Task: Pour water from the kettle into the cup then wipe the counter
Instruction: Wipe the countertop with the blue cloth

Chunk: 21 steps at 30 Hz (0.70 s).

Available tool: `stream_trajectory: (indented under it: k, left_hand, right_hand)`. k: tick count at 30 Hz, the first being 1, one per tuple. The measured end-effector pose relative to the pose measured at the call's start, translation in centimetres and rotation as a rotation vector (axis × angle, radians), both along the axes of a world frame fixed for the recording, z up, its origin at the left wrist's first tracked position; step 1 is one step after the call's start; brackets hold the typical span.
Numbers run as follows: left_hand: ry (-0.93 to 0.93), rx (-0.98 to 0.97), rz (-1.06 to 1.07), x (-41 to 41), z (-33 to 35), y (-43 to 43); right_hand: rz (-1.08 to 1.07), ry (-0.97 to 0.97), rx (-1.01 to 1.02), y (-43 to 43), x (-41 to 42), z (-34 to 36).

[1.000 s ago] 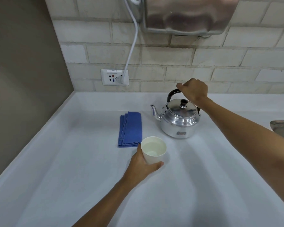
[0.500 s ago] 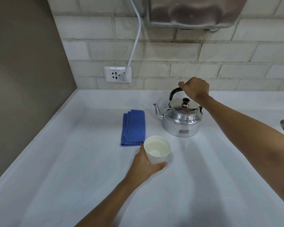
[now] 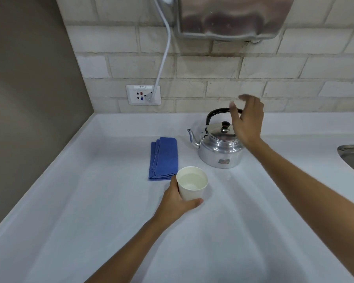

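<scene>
A person stands at a white counter [image 3: 90,201], both bare forearms reaching forward from the lower edge of the frame. The left hand [image 3: 177,201] wraps around the near side of a white paper cup [image 3: 192,185], thumb curled along its base on the right and the remaining fingers hidden behind the cup wall; the cup stands upright on the counter and holds clear water. The right hand [image 3: 246,121] is raised above and just to the right of the metal kettle [image 3: 219,148], palm turned leftward, fingers loosely spread and slightly blurred, gripping nothing; its thumb crosses in front of the kettle's black handle [image 3: 215,113], and whether it touches cannot be told. The kettle sits upright on the counter beyond the cup, lid in place, spout pointing left toward a folded blue cloth [image 3: 164,158] that lies flat just left of the kettle and directly behind the cup. Behind, a brick-pattern wall carries a wall socket [image 3: 140,94] with a white cable [image 3: 164,58] plugged in, running up toward a steel wall unit [image 3: 233,15]. A sink edge [image 3: 352,154] shows at far right.
</scene>
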<state>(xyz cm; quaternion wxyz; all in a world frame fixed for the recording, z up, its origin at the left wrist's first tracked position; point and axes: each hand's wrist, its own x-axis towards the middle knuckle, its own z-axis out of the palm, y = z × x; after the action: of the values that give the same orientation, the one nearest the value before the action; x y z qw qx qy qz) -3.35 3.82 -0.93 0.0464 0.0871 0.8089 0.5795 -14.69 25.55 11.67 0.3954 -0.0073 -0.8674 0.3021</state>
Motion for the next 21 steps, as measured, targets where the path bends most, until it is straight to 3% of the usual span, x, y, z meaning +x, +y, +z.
stream_trajectory:
  k: [2,4,8,11,17,21]
  left_hand:
    - [-0.003,-0.018,-0.056,0.1,0.3,-0.5]
    - [0.016,-0.037,-0.113,0.7,0.2,-1.7]
    - [0.051,-0.094,-0.077,2.0,0.0,-6.1]
    - [0.140,-0.142,0.061,0.9,0.8,-8.6]
    - [0.274,-0.326,0.140,-5.9,1.9,-7.4]
    - [0.258,-0.625,0.120,-11.1,0.9,-4.8]
  right_hand:
    - [0.008,0.007,-0.090,-0.3,3.4,-2.5]
    - [0.046,-0.108,-0.086,-0.4,6.9,-5.6]
    - [0.091,-0.537,0.120,-0.2,12.6,-11.7]
    - [0.043,-0.734,0.339,-0.6,14.6,-14.0]
    - [-0.018,-0.763,0.464,-0.9,14.8,-14.5]
    - [-0.023,-0.771,0.442,-0.9,14.8,-14.8]
